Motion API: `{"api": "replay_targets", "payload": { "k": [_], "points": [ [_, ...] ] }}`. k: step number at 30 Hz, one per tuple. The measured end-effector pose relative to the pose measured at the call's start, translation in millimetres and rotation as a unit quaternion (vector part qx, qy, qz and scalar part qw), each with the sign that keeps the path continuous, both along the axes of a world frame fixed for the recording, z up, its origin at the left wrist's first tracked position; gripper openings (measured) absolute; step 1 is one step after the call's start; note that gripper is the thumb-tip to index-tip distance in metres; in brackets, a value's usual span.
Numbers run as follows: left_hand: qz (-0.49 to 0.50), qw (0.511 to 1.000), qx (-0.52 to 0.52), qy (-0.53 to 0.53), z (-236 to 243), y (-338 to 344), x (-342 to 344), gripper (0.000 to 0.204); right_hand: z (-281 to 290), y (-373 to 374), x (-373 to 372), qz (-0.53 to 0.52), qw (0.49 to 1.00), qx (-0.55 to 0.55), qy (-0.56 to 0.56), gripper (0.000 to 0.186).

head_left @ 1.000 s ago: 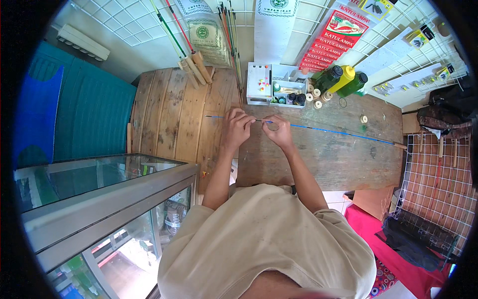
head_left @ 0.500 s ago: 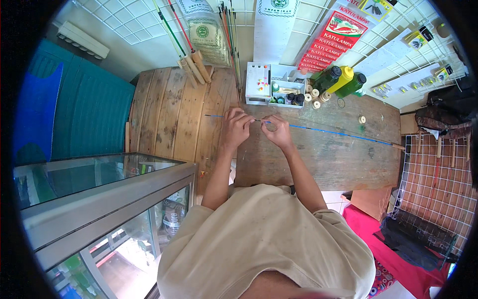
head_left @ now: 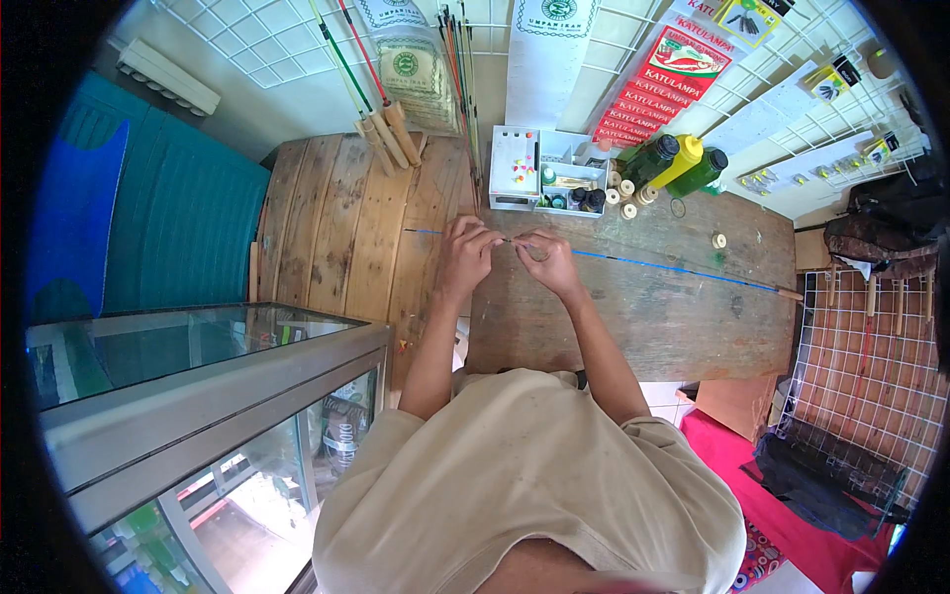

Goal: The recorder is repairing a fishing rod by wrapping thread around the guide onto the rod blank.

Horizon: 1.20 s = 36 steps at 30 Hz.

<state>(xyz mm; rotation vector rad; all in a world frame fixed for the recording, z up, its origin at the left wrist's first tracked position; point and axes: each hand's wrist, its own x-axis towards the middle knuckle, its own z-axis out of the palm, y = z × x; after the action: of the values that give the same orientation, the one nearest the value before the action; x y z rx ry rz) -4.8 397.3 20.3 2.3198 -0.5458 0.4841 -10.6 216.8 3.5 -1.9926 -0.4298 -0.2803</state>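
Observation:
A thin blue fishing rod (head_left: 673, 268) lies crosswise over the wooden table, its pale handle at the far right and its tip sticking out on the left. My left hand (head_left: 467, 259) is closed around the rod near the tip end. Close beside it, my right hand (head_left: 550, 263) pinches with thumb and index finger at a dark short stretch of the rod between the hands. Whether a fine thread is also in those fingertips is too small to tell.
A white organizer box (head_left: 515, 202) with small jars stands behind my hands. Right of it are several wooden spools (head_left: 628, 211) and bottles, among them a yellow bottle (head_left: 681, 158). Rods with wooden handles (head_left: 398, 134) lean at back left. A glass showcase (head_left: 237, 366) borders the left.
My right hand has shifted slightly left, and its fingertips are now close to my left hand's. The gap between the hands has narrowed. The rod stays nearly in place.

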Motion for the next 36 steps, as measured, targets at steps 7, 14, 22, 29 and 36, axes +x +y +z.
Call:
{"api": "replay_targets", "payload": {
  "k": [7,14,22,29,36],
  "points": [
    [-0.051,0.995,-0.043,0.077,-3.1,-3.8,5.9,0.016,-6.4,-4.5,2.1,0.001,0.999,-0.005,0.044,0.012],
    [-0.114,0.985,-0.086,0.097,-12.0,-15.6,23.2,0.009,0.6,-10.1,-1.2,-0.031,0.999,0.001,0.029,0.012],
    [-0.069,0.984,-0.109,0.126,-2.9,0.8,13.1,0.007,8.9,1.6,9.3,0.015,0.999,-0.011,0.046,0.013],
    [0.009,0.987,-0.082,0.141,7.8,15.0,-6.2,0.006,-1.0,8.6,3.2,0.023,0.997,-0.045,0.065,0.011],
    [0.017,0.999,-0.012,0.033,-8.9,33.0,-2.8,0.006,-11.3,-9.8,-4.9,-0.028,0.998,-0.018,0.051,0.011]
  ]
}}
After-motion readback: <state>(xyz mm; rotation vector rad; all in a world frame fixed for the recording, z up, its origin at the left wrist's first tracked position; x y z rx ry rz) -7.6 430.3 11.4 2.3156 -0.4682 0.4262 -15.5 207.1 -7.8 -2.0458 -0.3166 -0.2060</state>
